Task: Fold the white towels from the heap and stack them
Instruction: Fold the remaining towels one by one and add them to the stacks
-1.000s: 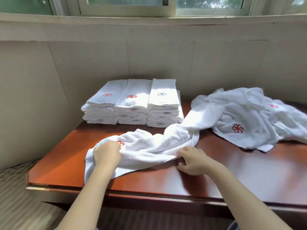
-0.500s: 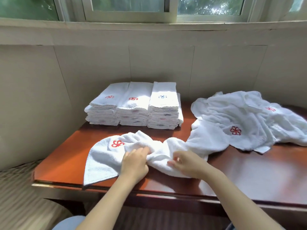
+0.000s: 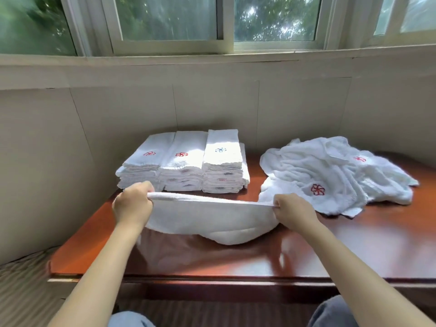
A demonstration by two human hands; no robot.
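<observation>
Red-brown table [image 3: 354, 251] beneath window [image 3: 169, 20] bears folded towels [image 3: 184, 161].

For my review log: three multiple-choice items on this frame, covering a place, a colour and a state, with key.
1. Where is the loose heap relative to the folded stacks? A left B right C on top
2. Emblem colour atop the rightmost stack? A blue B green C yellow
3. The front towel is: A lying untouched B gripped by left hand and right hand C held one-handed
1B: heap lies right of stacks. 2A: its emblem is blue. 3B: both hands grip its upper edge.
</observation>
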